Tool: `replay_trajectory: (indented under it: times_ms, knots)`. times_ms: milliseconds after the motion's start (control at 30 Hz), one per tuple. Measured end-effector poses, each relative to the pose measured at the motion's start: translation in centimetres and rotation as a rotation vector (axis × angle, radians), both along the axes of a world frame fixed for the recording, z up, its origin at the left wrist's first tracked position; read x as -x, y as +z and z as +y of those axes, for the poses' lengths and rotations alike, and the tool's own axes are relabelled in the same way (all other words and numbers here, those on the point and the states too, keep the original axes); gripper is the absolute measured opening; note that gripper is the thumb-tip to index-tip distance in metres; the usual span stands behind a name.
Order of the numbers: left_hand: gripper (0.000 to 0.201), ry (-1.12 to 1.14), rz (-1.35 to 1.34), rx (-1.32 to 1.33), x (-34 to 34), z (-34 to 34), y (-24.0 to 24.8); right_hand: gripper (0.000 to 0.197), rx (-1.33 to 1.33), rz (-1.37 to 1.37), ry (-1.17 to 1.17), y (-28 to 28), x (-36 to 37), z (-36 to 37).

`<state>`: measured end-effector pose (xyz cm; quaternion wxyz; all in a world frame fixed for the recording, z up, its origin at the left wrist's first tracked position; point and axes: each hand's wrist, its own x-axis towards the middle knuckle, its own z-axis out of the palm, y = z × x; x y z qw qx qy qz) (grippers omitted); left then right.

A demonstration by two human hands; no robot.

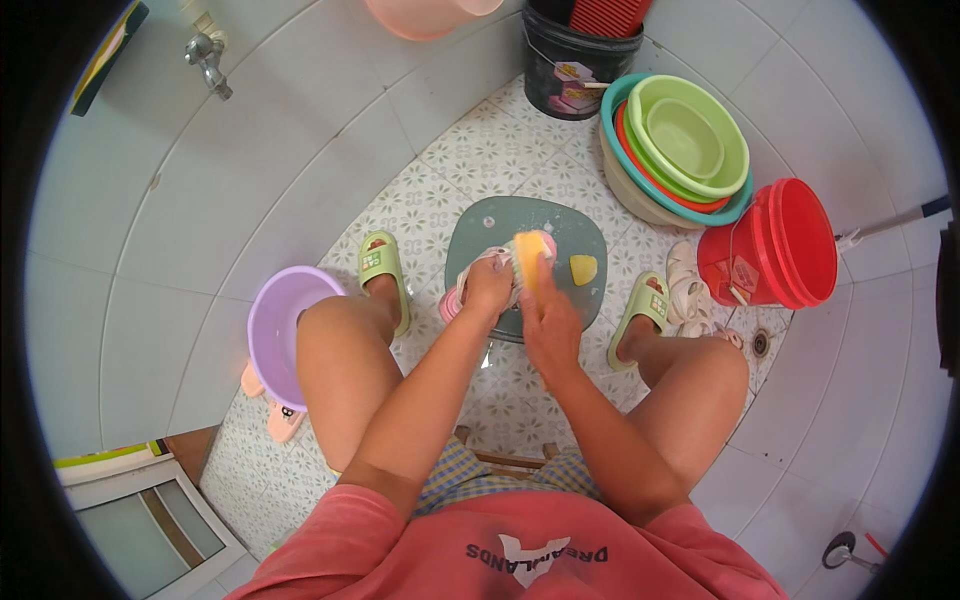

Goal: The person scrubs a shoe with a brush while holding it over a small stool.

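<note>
A pink and white shoe [449, 304] lies over a dark green stool top [468, 232], with pale laces or straps about its middle. My left hand [488, 284] is closed around the shoe's middle and covers much of it. In my right hand [552, 318] is a yellow brush [529, 256], its bristle side against the shoe's far end. To the right of the brush, a piece of yellow soap [583, 269] rests on the stool top. Whitish suds and wet spots mark the surface around it.
Left of my knee stands a purple basin [272, 318]. At the back right are stacked basins [735, 130], a black bucket [560, 85] and a red bucket [770, 245]. Light sandals [688, 290] sit beside my right foot. A tap [207, 62] juts from the left wall.
</note>
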<state>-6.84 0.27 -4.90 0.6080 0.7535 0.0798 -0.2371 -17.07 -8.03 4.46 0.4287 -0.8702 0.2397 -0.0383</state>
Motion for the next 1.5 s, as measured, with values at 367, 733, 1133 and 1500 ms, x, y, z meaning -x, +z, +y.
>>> replay_trajectory:
  times_ms: [367, 733, 1133, 1500]
  knots:
    - [0.049, -0.567, -0.895, -0.579, -1.5, 1.5, 10.6, 0.046, -0.646, -0.197, -0.137, -0.8, -0.4, -1.2]
    - [0.027, -1.452, -1.045, -0.66, -3.5, -0.8, 11.3, 0.047, -1.143, -0.167, -0.451, -0.2, -0.6, -4.1]
    - [0.036, -0.217, -0.252, -0.385, -4.7, 3.9, 5.7, 0.051, -1.035, -0.176, -0.36, 1.1, -0.8, -3.3]
    - [0.022, -0.007, 0.101, 0.18, -2.0, 2.3, 8.1, 0.07, -0.47, -0.278, -0.101, 0.1, -1.8, -3.2]
